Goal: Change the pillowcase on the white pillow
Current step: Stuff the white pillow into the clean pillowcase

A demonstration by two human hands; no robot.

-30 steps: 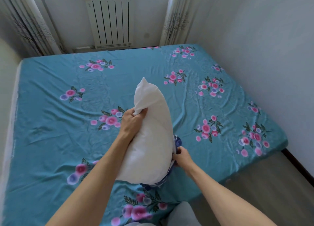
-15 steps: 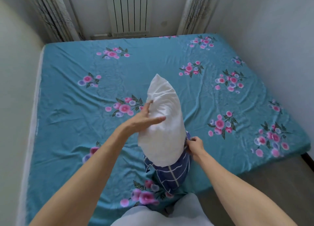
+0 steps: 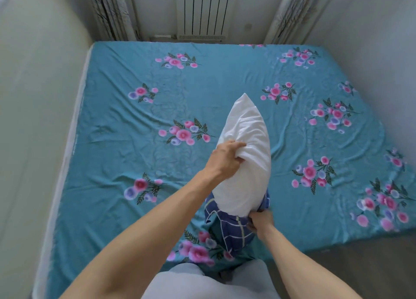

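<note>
Left hand clenches a fold of the white fabric pillow, held upright over the near edge of the teal floral bed. Right hand pinches the blue checked pillowcase bunched around the pillow's bottom. Judgement: whether it goes on or off, mostly uncovered; task unfinished.

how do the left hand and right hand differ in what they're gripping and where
The left hand bunches the white pillow at its side, midway up; the right hand pinches the blue checked pillowcase at the pillow's bottom end. The left hand sits higher and farther out, the right hand lower and nearer. Both are closed on fabric.
</note>
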